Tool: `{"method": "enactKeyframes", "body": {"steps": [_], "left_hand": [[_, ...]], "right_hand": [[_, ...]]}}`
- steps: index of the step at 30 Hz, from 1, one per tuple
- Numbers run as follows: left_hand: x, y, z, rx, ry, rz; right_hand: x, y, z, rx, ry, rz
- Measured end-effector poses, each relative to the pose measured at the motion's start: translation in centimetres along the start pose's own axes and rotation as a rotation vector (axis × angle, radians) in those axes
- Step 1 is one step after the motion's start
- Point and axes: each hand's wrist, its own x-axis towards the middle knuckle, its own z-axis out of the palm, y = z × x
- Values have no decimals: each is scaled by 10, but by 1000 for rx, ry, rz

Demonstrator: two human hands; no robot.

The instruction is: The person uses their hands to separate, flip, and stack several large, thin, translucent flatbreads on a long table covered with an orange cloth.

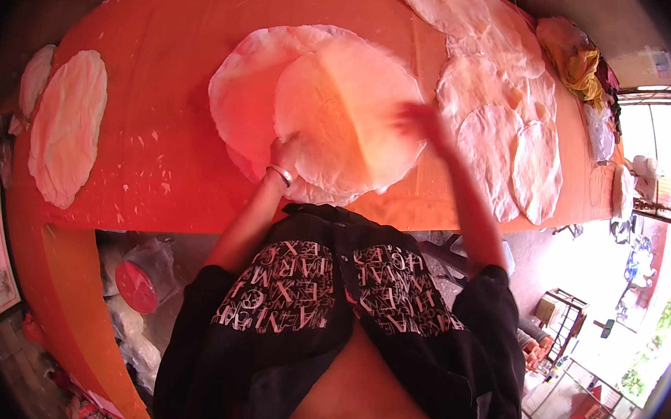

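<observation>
A large, thin, pale round sheet that looks like dough [336, 107] lies on the orange table in front of me, on top of other similar round layers [239, 84]. My left hand [285, 155], with a bracelet at the wrist, is closed at the near left edge of the top sheet; its fingertips are partly hidden. At the sheet's right edge is my right hand [421, 123], smeared by motion, so its fingers cannot be made out. A band of bright light crosses the sheet's right half.
The orange table [158, 54] bears several overlapping pale sheets [487, 135] at the right and a long pale sheet [69, 129] at the left. Bundled bags and cloths [579, 67] lie along its right edge. Below the table stands a red round container [137, 285] with clear plastic.
</observation>
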Motion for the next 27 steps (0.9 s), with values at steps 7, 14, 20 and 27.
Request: {"method": "enactKeyframes", "body": {"steps": [7, 14, 20, 27], "left_hand": [[12, 1, -3, 6, 46, -21], [49, -22, -46, 386, 245, 274], [-13, 62, -5, 991, 298, 1090], [7, 35, 44, 1630, -90, 1051]], "right_hand": [[-97, -213, -179, -309, 662, -316], [-9, -224, -114, -1108, 552, -772], [42, -78, 101, -1066, 94, -592], [30, 55, 82, -1369, 56, -668]]}}
